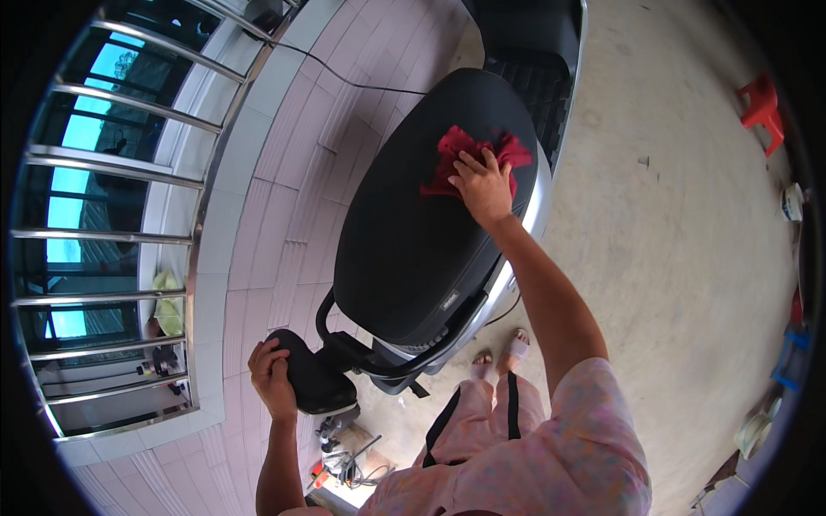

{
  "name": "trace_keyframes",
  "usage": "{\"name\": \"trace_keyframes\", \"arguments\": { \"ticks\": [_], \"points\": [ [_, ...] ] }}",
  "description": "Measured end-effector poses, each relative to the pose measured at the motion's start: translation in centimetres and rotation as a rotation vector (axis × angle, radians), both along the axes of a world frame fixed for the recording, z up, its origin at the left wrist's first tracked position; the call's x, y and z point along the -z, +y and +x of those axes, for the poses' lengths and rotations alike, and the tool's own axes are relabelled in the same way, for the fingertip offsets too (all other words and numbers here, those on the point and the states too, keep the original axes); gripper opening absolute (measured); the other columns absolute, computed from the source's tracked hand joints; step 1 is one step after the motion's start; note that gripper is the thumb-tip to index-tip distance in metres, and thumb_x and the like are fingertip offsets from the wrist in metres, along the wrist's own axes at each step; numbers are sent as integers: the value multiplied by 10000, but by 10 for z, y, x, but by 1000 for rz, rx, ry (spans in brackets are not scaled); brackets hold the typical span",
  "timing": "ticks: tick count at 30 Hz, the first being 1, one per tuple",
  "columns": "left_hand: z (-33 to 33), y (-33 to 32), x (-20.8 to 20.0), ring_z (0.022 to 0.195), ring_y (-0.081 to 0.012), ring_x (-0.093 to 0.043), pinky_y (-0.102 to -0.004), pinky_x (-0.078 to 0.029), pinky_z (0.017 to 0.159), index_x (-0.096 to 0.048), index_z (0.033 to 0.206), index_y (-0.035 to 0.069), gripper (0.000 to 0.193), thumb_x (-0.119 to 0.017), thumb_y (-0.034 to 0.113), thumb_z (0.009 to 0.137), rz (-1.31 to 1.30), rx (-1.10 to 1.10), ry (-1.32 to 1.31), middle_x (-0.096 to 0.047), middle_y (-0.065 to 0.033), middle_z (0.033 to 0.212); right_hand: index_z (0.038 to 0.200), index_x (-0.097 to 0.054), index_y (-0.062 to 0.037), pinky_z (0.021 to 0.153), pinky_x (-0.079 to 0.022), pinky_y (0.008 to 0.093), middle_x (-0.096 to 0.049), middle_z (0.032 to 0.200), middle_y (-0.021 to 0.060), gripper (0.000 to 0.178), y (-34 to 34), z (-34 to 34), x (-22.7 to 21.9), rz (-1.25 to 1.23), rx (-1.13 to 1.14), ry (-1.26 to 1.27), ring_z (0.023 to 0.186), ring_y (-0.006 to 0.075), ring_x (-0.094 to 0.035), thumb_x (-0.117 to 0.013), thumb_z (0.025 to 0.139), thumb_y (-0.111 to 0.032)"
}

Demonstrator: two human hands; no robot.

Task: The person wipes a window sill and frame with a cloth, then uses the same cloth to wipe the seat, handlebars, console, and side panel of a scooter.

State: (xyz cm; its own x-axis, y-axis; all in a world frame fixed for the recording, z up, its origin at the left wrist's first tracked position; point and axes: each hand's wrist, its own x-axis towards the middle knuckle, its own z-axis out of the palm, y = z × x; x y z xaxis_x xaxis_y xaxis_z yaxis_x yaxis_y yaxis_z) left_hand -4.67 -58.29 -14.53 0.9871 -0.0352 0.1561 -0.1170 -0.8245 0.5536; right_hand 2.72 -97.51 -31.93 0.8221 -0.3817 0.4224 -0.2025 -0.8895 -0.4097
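At the far left stands a window with metal bars [129, 169], and a pale green bag [168, 303] is behind them. Next to it comes a wall of pinkish tiles [280, 206], and a thin black cable [348, 81] runs across this wall toward the seat.

At the lower left, the person's left hand [274, 383] is laid on the outer edge of a black backrest [314, 378]. Its fingers are bent and near to one another, their tips touching the backrest; one cannot tell if they clamp it, because the underside is hidden. To the right, a black rail [423, 365] curves around the rear end of the long black seat [396, 245] of a scooter.

On the right part of this seat, toward its upper end, lies a crumpled red cloth [449, 153]. The right hand [484, 185] is on top of it, palm downward, with the fingers a little apart and touching the cloth.

Farther to the right is the beige floor [645, 284], and a red stool [762, 110] stands near the upper right rim, well apart from the scooter.
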Motion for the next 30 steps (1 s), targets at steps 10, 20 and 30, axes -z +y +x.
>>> {"name": "trace_keyframes", "arguments": {
  "ticks": [10,20,30],
  "points": [
    [0,2,3,1129,-286,-405,-371,-334,942,-630,739,14,159,-480,-4,689,-12,-17,-11,-605,-86,981,650,-577,-79,778,-377,322,-551,760,50,176,152,-94,-25,117,-758,-137,785,190,-527,-594,693,-249],
    [-3,1,2,1137,-288,-412,-376,-332,948,-634,739,4,168,-478,-10,677,-19,-73,-20,-604,-97,999,1071,-562,-61,979,-255,499,-489,1182,87,507,152,-93,-23,-4,-943,32,1115,255,-405,-567,716,-422],
    [0,-12,-7,1157,-282,-395,-370,-315,958,-622,700,-12,155,-474,0,655,-35,-182,53,-601,-109,1014,1019,-570,-80,869,-348,402,-500,1167,55,333,89,-36,-20,-25,-1034,152,1074,206,-431,-535,779,-308]
  ]
}}
